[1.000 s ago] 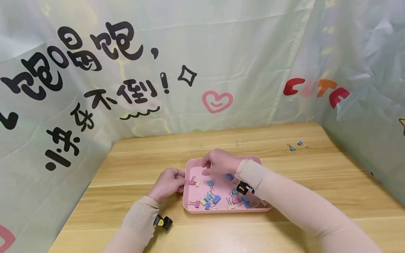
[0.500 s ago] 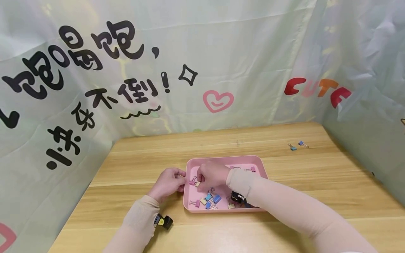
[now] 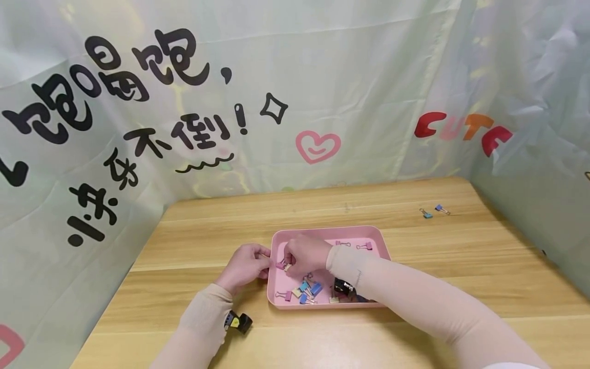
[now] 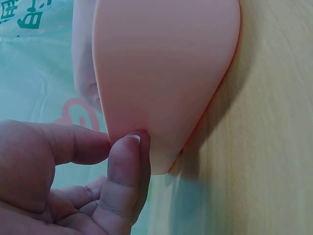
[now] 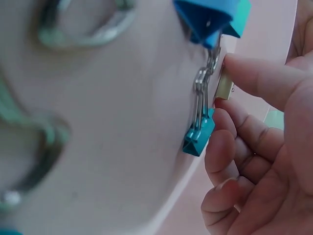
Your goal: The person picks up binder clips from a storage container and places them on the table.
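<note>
A pink tray [image 3: 322, 306] holds several small binder clips. At its left side my left hand [image 3: 246, 265] pinches the tray edge; in the left wrist view the thumb [image 4: 124, 161] lies against the outer wall, with a finger at the rim. Inside the tray, my right hand [image 3: 308, 254] pinches a yellow binder clip [image 5: 224, 87] between thumb and finger. Beside it lies a pink binder clip [image 3: 280, 265]. A teal binder clip [image 5: 199, 133] sits close to the right fingers, with a blue binder clip [image 5: 205, 14] above it in the right wrist view.
More clips lie in the tray, including a blue clip [image 3: 316, 289] in the front cluster and a pink clip [image 3: 365, 246] at the back right. Outside, a teal clip [image 3: 426, 214] and a blue clip [image 3: 441, 208] rest on the wooden table [image 3: 221, 220]. A printed curtain [image 3: 359, 102] hangs behind.
My right hand has moved left and lower into the tray, and its fingers have taken hold of the yellow binder clip. The left hand has stayed at the tray edge.
</note>
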The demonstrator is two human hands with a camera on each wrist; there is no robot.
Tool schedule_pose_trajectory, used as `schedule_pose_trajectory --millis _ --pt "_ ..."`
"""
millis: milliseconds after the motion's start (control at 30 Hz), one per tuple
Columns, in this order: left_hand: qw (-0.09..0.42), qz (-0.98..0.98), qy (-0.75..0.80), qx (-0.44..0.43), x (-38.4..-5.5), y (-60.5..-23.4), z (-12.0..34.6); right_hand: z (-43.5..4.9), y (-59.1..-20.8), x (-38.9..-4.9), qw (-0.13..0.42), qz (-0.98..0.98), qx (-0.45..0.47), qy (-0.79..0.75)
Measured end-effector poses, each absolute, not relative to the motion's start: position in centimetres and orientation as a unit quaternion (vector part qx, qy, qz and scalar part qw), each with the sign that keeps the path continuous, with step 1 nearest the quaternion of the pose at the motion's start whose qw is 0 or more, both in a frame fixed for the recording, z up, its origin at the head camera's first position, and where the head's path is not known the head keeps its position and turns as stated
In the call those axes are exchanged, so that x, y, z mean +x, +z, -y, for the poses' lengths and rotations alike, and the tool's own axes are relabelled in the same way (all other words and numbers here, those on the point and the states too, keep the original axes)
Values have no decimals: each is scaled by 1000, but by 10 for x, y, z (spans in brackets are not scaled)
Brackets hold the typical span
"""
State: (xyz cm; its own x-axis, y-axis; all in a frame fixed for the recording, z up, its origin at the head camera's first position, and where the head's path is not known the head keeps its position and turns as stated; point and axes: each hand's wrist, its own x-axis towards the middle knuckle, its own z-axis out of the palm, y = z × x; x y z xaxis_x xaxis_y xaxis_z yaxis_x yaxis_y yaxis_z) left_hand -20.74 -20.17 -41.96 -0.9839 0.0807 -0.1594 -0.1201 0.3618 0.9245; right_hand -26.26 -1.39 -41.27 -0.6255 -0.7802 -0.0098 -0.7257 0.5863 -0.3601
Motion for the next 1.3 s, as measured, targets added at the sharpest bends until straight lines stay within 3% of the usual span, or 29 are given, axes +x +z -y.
schedule_pose_trajectory --millis 767,1000,1300 --pt "93 -821 563 -9 -209 -417 201 -22 -392 -282 86 -912 -371 -149" --pt "95 -823 559 -7 -208 -418 202 -48 -376 -288 95 -915 -347 -182" --pt "94 -824 559 -12 -208 -420 203 -98 -362 -296 62 -930 -284 -225"
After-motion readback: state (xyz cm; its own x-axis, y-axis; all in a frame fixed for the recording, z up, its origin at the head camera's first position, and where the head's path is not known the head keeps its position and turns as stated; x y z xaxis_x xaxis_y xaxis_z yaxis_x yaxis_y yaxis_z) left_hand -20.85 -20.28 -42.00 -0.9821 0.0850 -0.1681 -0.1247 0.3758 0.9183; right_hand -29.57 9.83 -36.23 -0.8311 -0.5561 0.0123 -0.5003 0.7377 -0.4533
